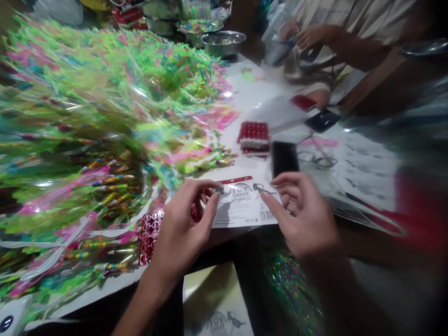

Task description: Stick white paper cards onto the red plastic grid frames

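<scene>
Head view: the left hand pinches the edge of a white printed candy label showing "CANDY", a sunglasses graphic and a barcode, on the tabletop beside cellophane-wrapped candy sticks; the right hand, fingers apart, touches the label.

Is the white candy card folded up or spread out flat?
Spread flat: the white printed candy card lies smooth, the left hand and right hand touching its edges.

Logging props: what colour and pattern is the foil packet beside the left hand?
Red foil packet, white lattice pattern; head view.
</scene>
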The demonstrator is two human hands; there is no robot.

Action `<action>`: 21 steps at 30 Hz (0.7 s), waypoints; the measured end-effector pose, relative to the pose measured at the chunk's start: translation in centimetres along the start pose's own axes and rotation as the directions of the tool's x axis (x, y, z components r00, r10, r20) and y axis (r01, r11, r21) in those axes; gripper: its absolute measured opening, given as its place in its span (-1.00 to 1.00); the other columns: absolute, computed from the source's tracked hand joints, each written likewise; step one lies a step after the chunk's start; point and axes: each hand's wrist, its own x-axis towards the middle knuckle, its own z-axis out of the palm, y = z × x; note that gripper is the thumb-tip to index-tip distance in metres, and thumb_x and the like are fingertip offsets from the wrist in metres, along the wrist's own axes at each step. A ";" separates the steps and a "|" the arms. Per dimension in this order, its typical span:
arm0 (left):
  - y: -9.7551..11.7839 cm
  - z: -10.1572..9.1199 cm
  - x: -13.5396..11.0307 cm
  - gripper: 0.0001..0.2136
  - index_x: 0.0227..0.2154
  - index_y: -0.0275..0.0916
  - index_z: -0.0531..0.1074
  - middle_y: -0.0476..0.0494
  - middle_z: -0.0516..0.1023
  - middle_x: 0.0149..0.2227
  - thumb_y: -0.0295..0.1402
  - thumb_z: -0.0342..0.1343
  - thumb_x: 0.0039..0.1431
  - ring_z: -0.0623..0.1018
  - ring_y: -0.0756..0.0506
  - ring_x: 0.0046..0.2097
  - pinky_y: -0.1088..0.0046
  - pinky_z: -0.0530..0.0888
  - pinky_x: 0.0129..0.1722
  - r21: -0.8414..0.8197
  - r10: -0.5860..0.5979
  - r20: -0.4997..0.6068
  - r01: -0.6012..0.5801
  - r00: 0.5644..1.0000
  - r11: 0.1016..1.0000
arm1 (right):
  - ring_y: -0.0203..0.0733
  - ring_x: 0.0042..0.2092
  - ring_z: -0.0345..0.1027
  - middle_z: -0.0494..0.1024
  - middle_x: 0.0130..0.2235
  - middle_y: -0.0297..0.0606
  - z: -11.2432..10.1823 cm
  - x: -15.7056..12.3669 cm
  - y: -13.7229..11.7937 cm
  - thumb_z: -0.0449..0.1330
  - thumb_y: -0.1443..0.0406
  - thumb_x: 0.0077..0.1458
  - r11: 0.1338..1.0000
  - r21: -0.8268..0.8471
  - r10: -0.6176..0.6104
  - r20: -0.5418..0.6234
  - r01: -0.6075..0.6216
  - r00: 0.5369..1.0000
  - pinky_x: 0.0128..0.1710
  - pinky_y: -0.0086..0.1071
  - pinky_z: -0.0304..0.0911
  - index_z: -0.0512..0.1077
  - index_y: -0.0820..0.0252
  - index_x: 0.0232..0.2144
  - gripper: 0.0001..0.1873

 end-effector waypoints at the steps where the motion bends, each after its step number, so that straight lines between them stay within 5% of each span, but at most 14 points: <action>1: -0.2 0.1 0.1 -0.89 -0.03 -0.10 0.56 0.00 0.61 -0.16 -0.32 0.19 0.46 0.59 -0.04 -0.19 0.45 0.46 -0.22 -0.018 -0.019 0.002 0.019 1.000 1.000 | -0.25 -0.36 0.30 0.47 -0.29 -0.34 0.1 0.2 0.0 0.34 0.13 0.21 1.000 -0.002 -0.002 -0.002 0.002 1.000 -0.34 -0.35 0.28 0.41 0.05 -0.08 -0.71; 21: -2.0 1.2 1.7 -0.91 -0.17 -0.17 0.62 -0.05 0.69 -0.13 -0.30 0.26 0.39 0.62 -0.11 -0.07 0.42 0.46 -0.06 -0.237 -0.235 -0.006 0.227 0.972 0.945 | -0.15 -0.33 0.49 0.63 -0.21 -0.24 0.7 2.2 0.9 0.38 0.22 0.16 0.980 -0.195 0.029 -0.016 -0.031 0.999 -0.28 -0.25 0.30 0.48 0.04 -0.05 -0.69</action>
